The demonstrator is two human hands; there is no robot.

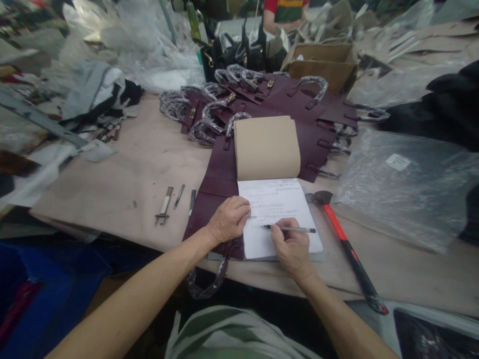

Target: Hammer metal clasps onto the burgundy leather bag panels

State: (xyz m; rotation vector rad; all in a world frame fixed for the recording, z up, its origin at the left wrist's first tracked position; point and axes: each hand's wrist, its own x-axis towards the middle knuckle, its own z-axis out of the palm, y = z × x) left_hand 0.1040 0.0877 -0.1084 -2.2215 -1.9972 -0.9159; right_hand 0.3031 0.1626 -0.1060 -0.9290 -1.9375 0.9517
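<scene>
A pen [306, 230] is being gripped by the right hand [294, 249]. A notebook [264, 244] is being touched by the left hand [230, 218], its grip unclear.

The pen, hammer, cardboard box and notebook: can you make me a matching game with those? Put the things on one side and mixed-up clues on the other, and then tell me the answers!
Things:
1. Pen
2. Hammer
3. Cardboard box
4. Notebook

Clues:
A. Brown, behind the dark purple bags
B. Open, with writing on its white page
C. Held in the person's right hand
D. Lying on the table, with a red and black handle

Right pairs: 1-C, 2-D, 3-A, 4-B
</scene>
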